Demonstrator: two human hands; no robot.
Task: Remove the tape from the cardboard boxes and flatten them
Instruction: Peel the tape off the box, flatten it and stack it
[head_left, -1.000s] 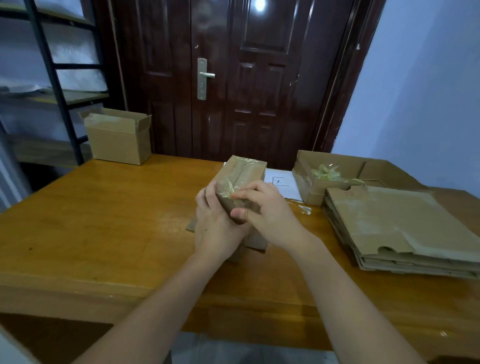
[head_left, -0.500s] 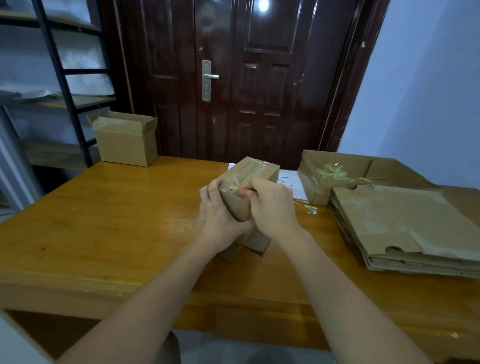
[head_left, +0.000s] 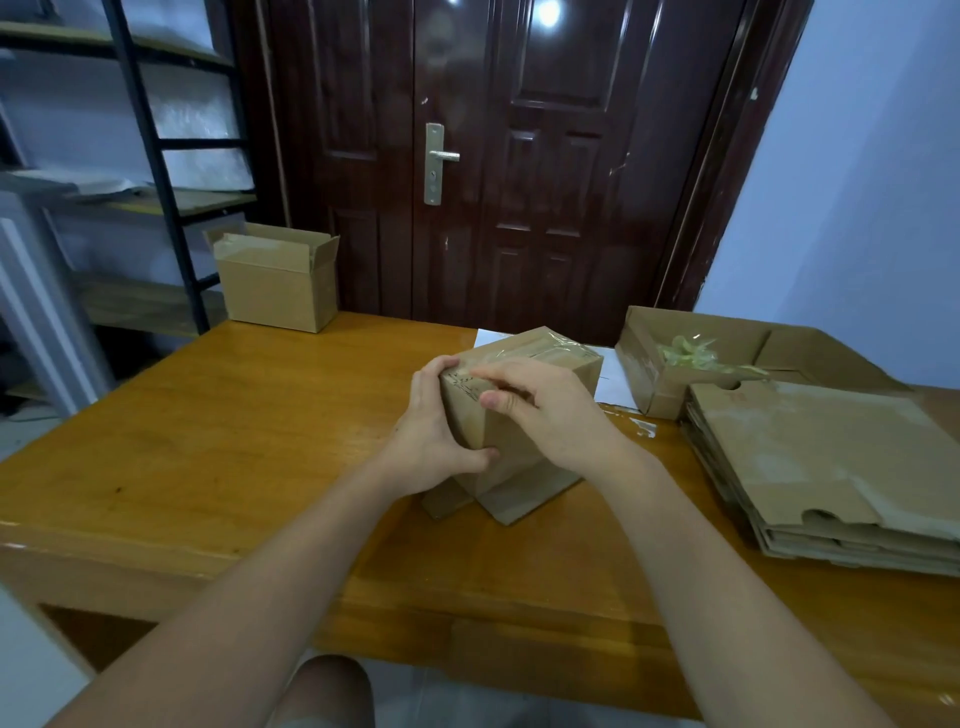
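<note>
Two hands' fingers (head_left: 498, 370) gripping taped box (head_left: 524, 447)

box (head_left: 519, 447): matt brown cardboard, glossy clear tape (head_left: 545, 349) on top | table (head_left: 208, 441): glossy varnished wood | door (head_left: 519, 156): glossy dark wood, metal handle (head_left: 439, 158)

You are looking at a plain brown cardboard box (head_left: 524, 415) sealed with glossy clear tape (head_left: 540, 349) on an orange-brown wooden table (head_left: 234, 415). Pale yellowish tape scraps (head_left: 691, 353) are showing against a dark reddish-brown door (head_left: 519, 156) and bluish wall (head_left: 857, 182).
</note>
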